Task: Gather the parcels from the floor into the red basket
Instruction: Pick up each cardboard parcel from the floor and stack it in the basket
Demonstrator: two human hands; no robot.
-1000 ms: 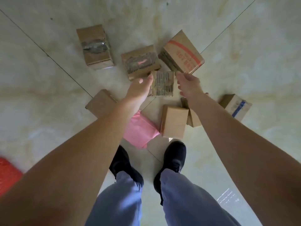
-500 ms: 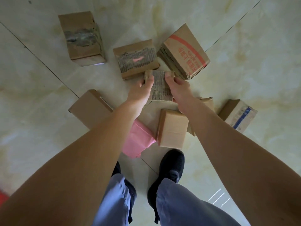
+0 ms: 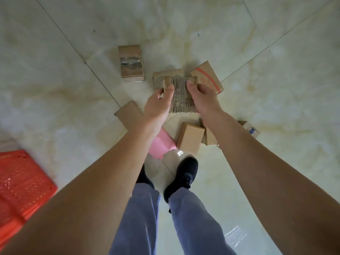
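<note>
A small torn cardboard parcel [image 3: 181,96] is held up off the floor between both hands. My left hand [image 3: 158,105] grips its left edge with the thumb on top. My right hand [image 3: 204,100] grips its right edge the same way. Below and around it lie several other parcels: a taped box [image 3: 131,63], a box with red print [image 3: 207,78], a plain box [image 3: 190,138], a flat brown box [image 3: 128,114], a pink mailer bag [image 3: 161,145] and a box with a blue stripe [image 3: 251,128]. The red basket [image 3: 20,183] sits at the lower left.
Pale marble floor tiles [image 3: 55,80] spread all around the parcels. My black shoes [image 3: 182,177] and blue trouser legs stand just behind the pink bag. Another box [image 3: 159,80] is partly hidden behind the held parcel.
Both hands closed on the small torn parcel and lifted it off the floor. The camera rose and pulled back, bringing the red basket into view at the left.
</note>
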